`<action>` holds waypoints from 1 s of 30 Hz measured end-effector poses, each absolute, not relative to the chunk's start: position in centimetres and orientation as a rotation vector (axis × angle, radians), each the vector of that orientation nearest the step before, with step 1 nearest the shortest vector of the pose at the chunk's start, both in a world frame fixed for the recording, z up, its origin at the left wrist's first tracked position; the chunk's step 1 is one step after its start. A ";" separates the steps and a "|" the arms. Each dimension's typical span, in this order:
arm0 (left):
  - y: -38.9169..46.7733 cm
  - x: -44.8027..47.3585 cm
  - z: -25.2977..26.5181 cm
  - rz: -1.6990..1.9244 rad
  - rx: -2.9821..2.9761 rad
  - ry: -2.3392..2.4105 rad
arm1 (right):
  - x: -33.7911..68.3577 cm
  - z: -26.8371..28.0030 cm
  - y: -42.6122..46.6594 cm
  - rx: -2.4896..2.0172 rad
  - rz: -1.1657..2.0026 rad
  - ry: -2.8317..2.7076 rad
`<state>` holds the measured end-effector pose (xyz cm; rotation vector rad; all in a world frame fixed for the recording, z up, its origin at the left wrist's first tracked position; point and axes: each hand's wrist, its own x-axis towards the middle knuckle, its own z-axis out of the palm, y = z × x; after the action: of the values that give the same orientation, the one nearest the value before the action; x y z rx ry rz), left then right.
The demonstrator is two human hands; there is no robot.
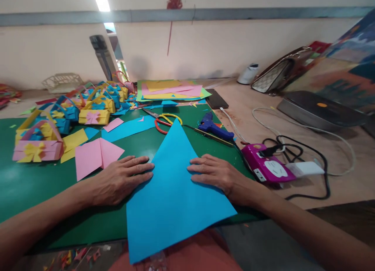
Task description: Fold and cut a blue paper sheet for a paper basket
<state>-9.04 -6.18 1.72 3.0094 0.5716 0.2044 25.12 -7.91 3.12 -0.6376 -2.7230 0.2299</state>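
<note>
A large blue sheet of paper (pixel 175 192) lies in front of me, its pointed tip toward the back and its wide end reaching past the table's front edge. My left hand (pixel 120 179) rests at its left edge, fingers stretched out flat with the tips on the paper. On the opposite edge lies my right hand (pixel 218 175), also flat, fingers extended. Neither hand grips anything. Just beyond the paper's tip are scissors (pixel 164 120) with red and yellow handles. Folded pink paper (pixel 98 155) lies beside my left hand.
Several small paper baskets (pixel 93 116) stand at left on the green mat (pixel 17 196). Paper sheets (pixel 172 89) are stacked behind. To the right are a blue glue gun (pixel 215 126), a phone (pixel 216 99), a magenta power strip (pixel 266 165), tangled cables and a dark case (pixel 319 110).
</note>
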 end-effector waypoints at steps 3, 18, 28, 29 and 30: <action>-5.7 -9.3 1.4 0.223 2.987 0.574 | 25.3 2.3 -7.7 -0.632 0.197 -2.650; -7.7 -10.2 4.4 -0.068 2.822 0.664 | 25.8 1.9 -7.5 -0.581 0.305 -2.493; -7.0 -10.3 2.1 0.371 2.556 0.618 | 25.2 2.9 -7.8 -0.543 0.616 -2.467; -7.2 -10.1 2.2 0.375 2.511 0.686 | 25.2 2.9 -7.8 -0.546 0.659 -2.439; -7.3 -9.9 2.2 0.371 2.473 0.751 | 25.2 2.9 -7.8 -0.562 0.708 -2.405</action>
<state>-9.93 -7.33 2.22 2.4729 0.7505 0.3715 25.20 -7.77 2.90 -0.5621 -2.4052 0.7080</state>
